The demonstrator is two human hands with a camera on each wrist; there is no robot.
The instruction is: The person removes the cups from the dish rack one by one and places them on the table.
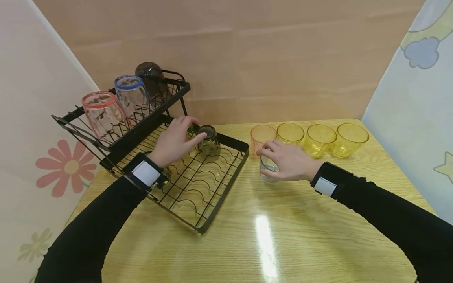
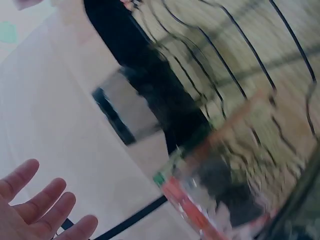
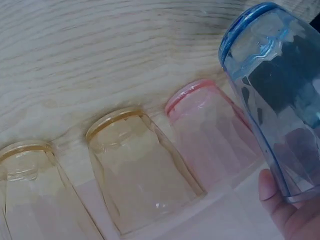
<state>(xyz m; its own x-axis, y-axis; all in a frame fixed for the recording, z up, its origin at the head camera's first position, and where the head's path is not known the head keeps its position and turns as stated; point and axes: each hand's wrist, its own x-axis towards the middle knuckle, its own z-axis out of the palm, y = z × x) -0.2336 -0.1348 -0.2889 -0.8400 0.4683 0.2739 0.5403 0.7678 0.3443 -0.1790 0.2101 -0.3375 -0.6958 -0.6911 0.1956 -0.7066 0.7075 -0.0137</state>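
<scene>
My left hand (image 1: 177,141) is over the lower tier of the black dish rack (image 1: 226,192), its fingers apart, with the thumb beside an upside-down dark glass (image 1: 209,146). In the left wrist view its fingers (image 2: 52,205) are loosely extended with nothing between them. A blurred glass (image 2: 225,200) with a reddish edge shows there too. My right hand (image 1: 288,159) holds a clear glass (image 1: 269,173) near its rim, thumb on the near side and fingers on the far side. In the right wrist view this glass (image 3: 280,90) looks blue-tinted with a thick blue base.
Behind the right hand stand a pink glass (image 1: 262,131) and several yellow glasses (image 1: 320,137) in a row. The rack's upper tier carries upside-down red-based (image 1: 106,116), blue-based (image 1: 132,96) and dark (image 1: 152,78) glasses. Other glasses sit partly hidden under the left hand.
</scene>
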